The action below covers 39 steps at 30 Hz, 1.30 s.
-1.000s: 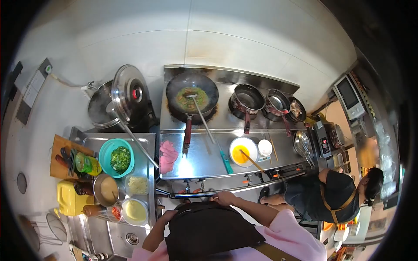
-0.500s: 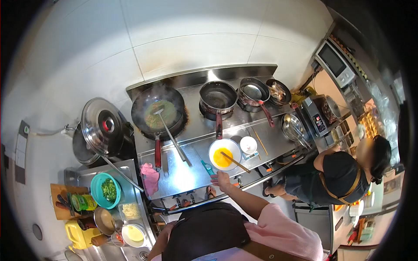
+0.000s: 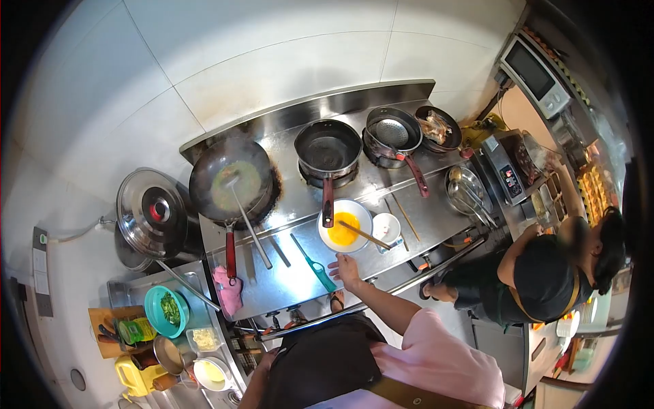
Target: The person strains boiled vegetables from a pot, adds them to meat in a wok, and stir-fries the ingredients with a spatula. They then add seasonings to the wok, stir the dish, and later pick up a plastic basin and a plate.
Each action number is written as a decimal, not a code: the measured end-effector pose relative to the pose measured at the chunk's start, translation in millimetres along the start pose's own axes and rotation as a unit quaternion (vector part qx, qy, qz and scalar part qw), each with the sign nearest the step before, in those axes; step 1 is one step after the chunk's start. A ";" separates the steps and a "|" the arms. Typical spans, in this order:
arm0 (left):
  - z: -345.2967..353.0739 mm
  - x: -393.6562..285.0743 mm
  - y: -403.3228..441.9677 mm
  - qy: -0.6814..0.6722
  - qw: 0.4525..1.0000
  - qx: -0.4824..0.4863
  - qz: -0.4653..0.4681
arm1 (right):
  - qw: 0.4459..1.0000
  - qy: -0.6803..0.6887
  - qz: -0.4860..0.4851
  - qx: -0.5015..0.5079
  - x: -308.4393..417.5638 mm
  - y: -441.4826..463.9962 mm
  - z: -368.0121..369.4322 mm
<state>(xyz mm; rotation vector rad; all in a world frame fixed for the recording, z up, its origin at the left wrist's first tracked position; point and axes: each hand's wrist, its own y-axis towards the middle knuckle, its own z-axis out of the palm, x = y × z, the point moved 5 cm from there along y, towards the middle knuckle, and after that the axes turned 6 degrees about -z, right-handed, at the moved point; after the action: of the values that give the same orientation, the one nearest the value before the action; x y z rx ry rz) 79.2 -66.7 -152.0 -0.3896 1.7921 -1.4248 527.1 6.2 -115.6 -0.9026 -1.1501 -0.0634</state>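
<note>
My right hand (image 3: 347, 270) is over the front of the steel counter (image 3: 286, 279), fingers apart and holding nothing. Just left of it lies a teal gas lighter (image 3: 319, 270) with a long dark nozzle. Above my fingertips stands a white bowl (image 3: 366, 217) of beaten egg (image 3: 342, 236), chopsticks (image 3: 364, 235) resting across it. Low at my left side, my left hand (image 3: 267, 360) is near the apron (image 3: 320, 354); its fingers cannot be made out. A steaming wok (image 3: 204, 184) at the left holds greenish food, with a long-handled metal spatula (image 3: 251, 228) resting in it.
An empty-looking saucepan (image 3: 328, 146), a pan with a strainer (image 3: 392, 133) and a pan of food (image 3: 436, 129) line the stove. At left are a lidded pot (image 3: 153, 204), a pink cloth (image 3: 228, 292) and a teal basin (image 3: 151, 300) of greens. A co-worker (image 3: 552, 273) stands right.
My right hand has come off the teal lighter and its fingers have spread. The lighter now lies fully visible on the counter. The camera view has shifted slightly.
</note>
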 end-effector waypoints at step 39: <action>21.4 -50.3 78.2 -0.075 0.996 0.050 -0.016 | 0.817 -0.504 0.027 -0.278 -18.7 -33.2 -328.1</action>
<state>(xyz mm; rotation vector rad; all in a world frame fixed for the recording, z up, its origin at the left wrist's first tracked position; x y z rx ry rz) 145.0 -22.7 -205.3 -0.4617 1.5940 -1.4613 751.5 -234.2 -147.0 -1.5759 -2.1604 0.1611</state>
